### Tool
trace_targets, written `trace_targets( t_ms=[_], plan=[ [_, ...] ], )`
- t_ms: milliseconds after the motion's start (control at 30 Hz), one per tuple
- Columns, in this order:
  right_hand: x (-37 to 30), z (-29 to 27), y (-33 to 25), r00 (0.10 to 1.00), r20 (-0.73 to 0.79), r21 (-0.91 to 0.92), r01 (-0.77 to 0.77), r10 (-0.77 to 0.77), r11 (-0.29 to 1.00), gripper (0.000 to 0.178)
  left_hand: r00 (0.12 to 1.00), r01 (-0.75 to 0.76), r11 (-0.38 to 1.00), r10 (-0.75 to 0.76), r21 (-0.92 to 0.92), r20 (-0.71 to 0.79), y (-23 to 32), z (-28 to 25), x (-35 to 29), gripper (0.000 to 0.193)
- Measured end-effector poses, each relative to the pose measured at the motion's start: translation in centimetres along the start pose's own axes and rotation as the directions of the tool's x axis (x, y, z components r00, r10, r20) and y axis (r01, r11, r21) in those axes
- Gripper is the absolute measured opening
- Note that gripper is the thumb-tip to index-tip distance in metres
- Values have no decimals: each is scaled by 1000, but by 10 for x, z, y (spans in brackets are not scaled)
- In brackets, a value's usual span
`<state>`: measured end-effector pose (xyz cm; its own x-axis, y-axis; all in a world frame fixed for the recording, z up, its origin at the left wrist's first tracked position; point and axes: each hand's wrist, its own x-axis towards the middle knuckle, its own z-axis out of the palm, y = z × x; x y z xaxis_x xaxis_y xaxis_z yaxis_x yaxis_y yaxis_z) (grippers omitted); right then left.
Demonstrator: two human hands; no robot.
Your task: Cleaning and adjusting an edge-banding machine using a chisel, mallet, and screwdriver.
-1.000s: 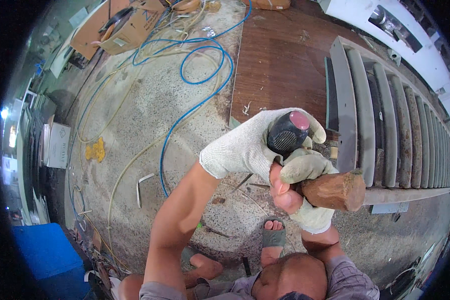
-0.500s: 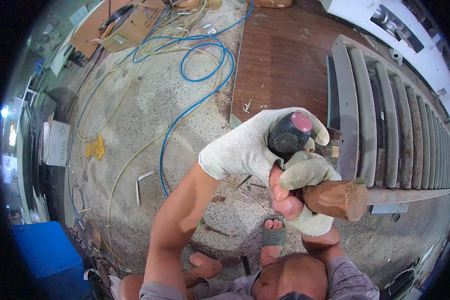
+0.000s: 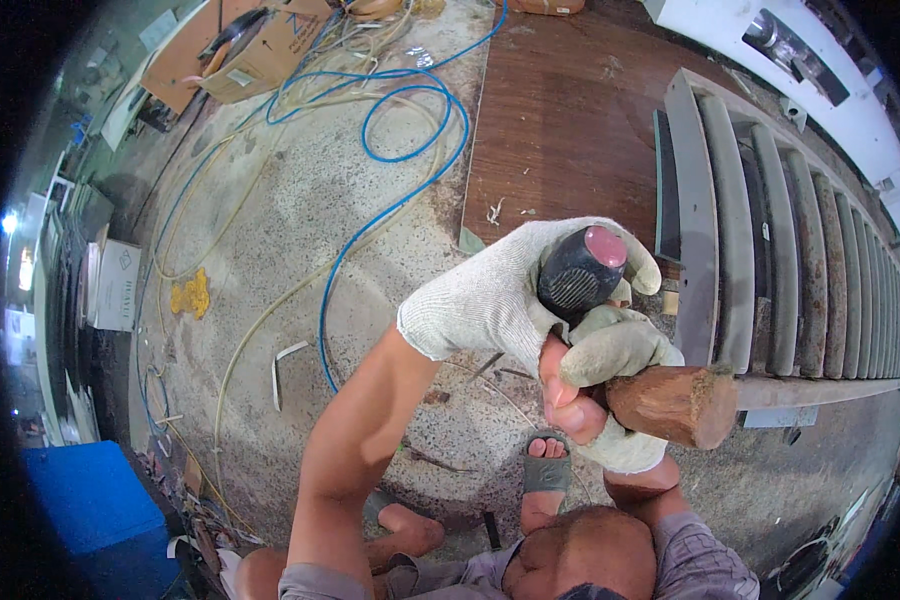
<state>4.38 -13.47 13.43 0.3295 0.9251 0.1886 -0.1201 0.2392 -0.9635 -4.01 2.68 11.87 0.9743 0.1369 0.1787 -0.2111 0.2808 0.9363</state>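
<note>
We are gripping a black tool handle with our gloved left hand, fingers clamped around it. Just below the handle, our right hand is closing tightly on a round wooden handle. Beyond the tool handle, a grey louvred frame is lying on a brown board, with a blue hose looping left of it.

Blue hose and cables loop across the floor at upper left. A slatted metal frame blocks the right; the brown board at top centre lies open.
</note>
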Motion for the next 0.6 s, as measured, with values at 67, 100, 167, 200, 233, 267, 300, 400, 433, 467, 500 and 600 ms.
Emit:
trace_targets(
  t_ms=[67,100,167,200,233,267,300,400,433,467,500,600],
  plan=[
    [-2,1,-1,1000,-8,41,-27,27,999,33,1000,-1,1000,1,-16,0,0,1,0,75],
    [-3,2,-1,998,-16,81,-54,55,995,34,1000,-5,1000,5,-11,-4,0,2,1,75],
    [-4,5,-4,994,-44,116,-92,98,989,35,1000,-9,1000,9,-4,-9,0,3,0,74],
    [-5,6,-5,988,-69,154,-130,141,980,35,1000,-17,1000,17,-2,-10,-1,4,-1,73],
    [-7,8,-5,988,-68,156,-130,142,979,35,1000,-25,1000,25,0,-12,-3,4,-3,73],
    [-8,8,-4,981,-83,185,-156,173,970,36,1000,-25,1000,25,1,-12,-4,4,-3,73],
    [-9,9,-4,974,-98,216,-182,206,959,36,999,-34,999,34,8,-17,-6,4,-3,72],
    [-6,6,-1,979,-41,246,-186,202,951,39,998,-37,999,37,6,-42,-9,4,-3,71],
    [-6,5,1,977,-41,249,-190,207,950,39,998,-32,999,32,-3,-63,-11,3,-4,72],
    [-7,8,-1,978,-53,254,-180,200,950,39,997,-40,999,40,0,-59,-9,5,-4,72],
    [-7,9,-3,979,-65,259,-171,194,951,39,997,-42,999,41,-24,-61,-9,6,-4,73],
    [0,6,-6,968,1,251,-244,252,937,39,997,-41,999,40,-9,-71,-11,3,-3,75]
  ],
)
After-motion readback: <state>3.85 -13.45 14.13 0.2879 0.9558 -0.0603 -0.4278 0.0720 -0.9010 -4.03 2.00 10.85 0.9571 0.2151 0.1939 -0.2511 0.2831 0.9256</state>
